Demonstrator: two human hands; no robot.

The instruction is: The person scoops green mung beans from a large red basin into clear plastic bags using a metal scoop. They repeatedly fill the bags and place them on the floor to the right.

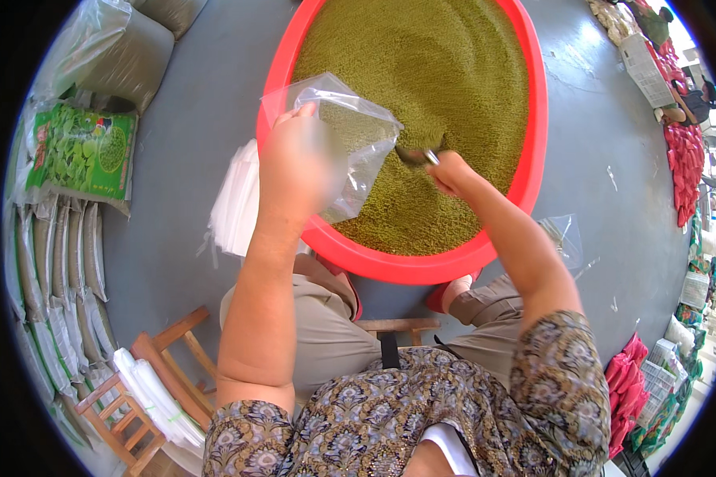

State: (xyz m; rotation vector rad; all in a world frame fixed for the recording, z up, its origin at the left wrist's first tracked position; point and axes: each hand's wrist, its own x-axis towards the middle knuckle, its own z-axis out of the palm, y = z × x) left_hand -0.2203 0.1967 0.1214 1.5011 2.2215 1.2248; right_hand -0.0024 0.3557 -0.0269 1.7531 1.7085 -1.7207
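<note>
A red plastic tub (537,119) holds a deep layer of small green beans (465,77), likely mung beans. Over the tub's left side, my left hand (298,161) grips a clear plastic bag (364,137); part of that hand is blurred. The bag spreads out to the right of the fingers, above the beans. My right hand (450,173) is closed around the handle of a metal scoop (414,156). The scoop's bowl sits at the bean surface, heaped with beans, close to the bag's right edge.
White plastic bags (235,203) hang at the tub's left outer side. Filled bags (59,256) are stacked at far left, with a green printed bag (83,149) on top. A wooden chair (167,364) stands lower left. Red bags (626,387) and crates (656,381) line the right; people (695,101) are beyond.
</note>
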